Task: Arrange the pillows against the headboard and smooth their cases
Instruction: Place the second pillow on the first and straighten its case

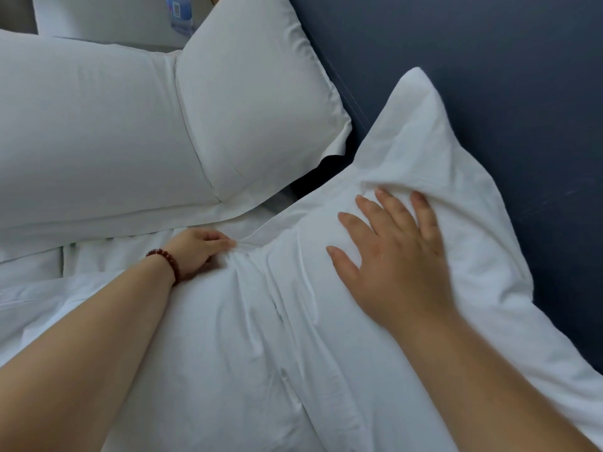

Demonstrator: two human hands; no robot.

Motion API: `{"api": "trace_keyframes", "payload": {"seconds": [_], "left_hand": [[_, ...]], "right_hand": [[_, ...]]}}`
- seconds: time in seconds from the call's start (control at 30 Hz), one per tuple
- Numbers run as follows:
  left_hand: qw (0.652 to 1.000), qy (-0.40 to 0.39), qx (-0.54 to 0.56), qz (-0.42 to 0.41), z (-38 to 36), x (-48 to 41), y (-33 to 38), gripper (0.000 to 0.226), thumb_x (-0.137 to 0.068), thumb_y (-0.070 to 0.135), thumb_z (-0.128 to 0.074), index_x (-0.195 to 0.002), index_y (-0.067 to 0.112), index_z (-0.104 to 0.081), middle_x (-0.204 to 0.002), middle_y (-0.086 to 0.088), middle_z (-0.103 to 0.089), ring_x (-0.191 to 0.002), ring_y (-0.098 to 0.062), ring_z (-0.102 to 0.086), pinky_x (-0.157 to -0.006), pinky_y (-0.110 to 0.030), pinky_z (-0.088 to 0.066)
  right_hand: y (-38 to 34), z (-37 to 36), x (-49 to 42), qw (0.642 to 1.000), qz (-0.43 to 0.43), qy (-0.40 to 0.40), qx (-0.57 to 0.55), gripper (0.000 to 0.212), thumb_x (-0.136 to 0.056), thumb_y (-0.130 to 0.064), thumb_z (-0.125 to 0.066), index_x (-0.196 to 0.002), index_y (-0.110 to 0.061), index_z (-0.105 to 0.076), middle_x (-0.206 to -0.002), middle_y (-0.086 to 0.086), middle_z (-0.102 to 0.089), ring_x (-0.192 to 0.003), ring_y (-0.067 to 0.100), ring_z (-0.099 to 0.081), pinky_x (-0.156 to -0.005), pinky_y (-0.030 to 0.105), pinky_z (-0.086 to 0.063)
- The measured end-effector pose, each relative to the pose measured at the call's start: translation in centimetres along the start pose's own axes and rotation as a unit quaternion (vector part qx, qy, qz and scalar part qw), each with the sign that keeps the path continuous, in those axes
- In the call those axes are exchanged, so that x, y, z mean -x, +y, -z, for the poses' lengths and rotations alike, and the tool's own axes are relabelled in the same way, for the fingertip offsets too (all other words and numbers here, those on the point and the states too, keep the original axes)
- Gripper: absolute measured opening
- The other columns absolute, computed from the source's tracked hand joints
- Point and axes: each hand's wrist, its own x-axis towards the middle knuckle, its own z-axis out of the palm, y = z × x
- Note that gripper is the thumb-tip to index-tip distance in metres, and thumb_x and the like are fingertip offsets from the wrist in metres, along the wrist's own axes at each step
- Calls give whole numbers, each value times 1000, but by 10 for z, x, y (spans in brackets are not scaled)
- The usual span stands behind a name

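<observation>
The near pillow (424,151) lies at the head edge of the bed (32,288), its long side against the dark blue headboard (489,60) and one loose corner of its case standing up against the panel. My right hand (394,259) lies flat on top of it, the fingers (391,210) straight and spread, their tips at a ridge of bunched cloth. My left hand (195,252) is at the pillow's edge away from the headboard, its fingers (215,238) curled and pinching a gathered fold of the case, with a dark red bead bracelet (167,261) on the wrist.

I judge the task a good way through but not done. Placing looks finished for this pillow, since it already touches the headboard. Smoothing does not: long creases run down the middle of the case, the cloth is puckered where I pinch it, and the flap by the headboard is slack and crumpled. Further along the head edge, toward the far corner, the far pillows (254,102) look plump and smooth and lean on the headboard. I cannot tell whether the line across them is a seam or the meeting of two pillows. A dark gap shows between them and the near one, so closing that up may also remain.

The bed is all white linen, rumpled near my left arm. Beyond its far corner I can make out a blurred water bottle (179,11), on what I cannot tell
</observation>
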Motion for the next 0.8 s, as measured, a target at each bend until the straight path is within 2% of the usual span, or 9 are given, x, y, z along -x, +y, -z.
{"api": "trace_keyframes", "payload": {"seconds": [0.07,0.13,0.27,0.4,0.5,0.57,0.67,0.73,0.8], "left_hand": [[999,38,-13,-23,-1,11,6,16,-88,38,-70,-86,23,-74,-57,12,-61,-52,-11,-52,-53,-23,-38],[996,60,19,-59,-6,24,21,12,-93,41,-63,-96,32,-71,-79,16,-68,-72,-13,-62,-61,-19,-43],[985,61,21,-157,-28,57,85,19,-96,38,-57,-112,34,-67,-108,18,-67,-83,13,-57,-61,-1,-37],[945,26,56,-320,-66,97,152,20,-93,24,-65,-112,22,-71,-111,8,-72,-100,1,-66,-95,-24,-52],[910,35,65,-407,-81,121,205,36,-93,29,-66,-127,26,-58,-127,8,-62,-116,-3,-58,-102,-23,-47],[922,23,64,-381,-82,123,239,42,-91,40,-65,-129,26,-52,-129,9,-57,-116,-4,-54,-98,-21,-45],[965,-50,61,-252,-85,106,267,56,-74,69,-66,-92,16,-60,-85,4,-56,-78,-15,-51,-82,-33,-43],[970,-118,103,-185,-89,89,266,84,-56,80,-73,-96,7,-68,-87,-5,-59,-82,-23,-55,-100,-44,-46],[966,-132,146,-168,-91,83,263,91,-52,74,-80,-110,5,-68,-104,-14,-66,-97,-33,-62,-109,-55,-39]], "right_hand": [[1,0,1,1000,-10,18,-23,47,-91,-49,-51,-123,-18,-67,-137,9,-58,-138,25,-43,-120,45,-13],[1,2,2,997,-18,52,-52,44,-91,-43,-54,-120,-14,-68,-137,11,-58,-135,26,-46,-120,43,-17],[8,19,10,983,-30,145,-110,33,-93,-30,-60,-117,-8,-68,-132,15,-60,-124,34,-53,-107,49,-38],[24,45,36,979,-95,137,-114,39,-95,-32,-58,-128,-12,-61,-136,12,-56,-124,35,-51,-103,51,-41],[42,63,53,976,-152,108,-116,49,-93,-35,-61,-137,-16,-52,-139,8,-53,-124,33,-49,-99,50,-41],[55,73,61,971,-177,95,-130,54,-91,-38,-61,-139,-15,-51,-137,8,-54,-121,33,-50,-94,49,-45],[68,84,71,951,-233,19,-202,62,-90,-46,-58,-144,-20,-44,-137,5,-53,-120,31,-50,-91,44,-47],[71,87,76,927,-260,-27,-268,68,-90,-51,-57,-150,-26,-35,-143,-2,-49,-127,22,-46,-97,35,-43],[72,88,80,917,-257,-27,-303,70,-90,-51,-57,-151,-28,-32,-146,-8,-46,-131,16,-44,-100,27,-38]]}}
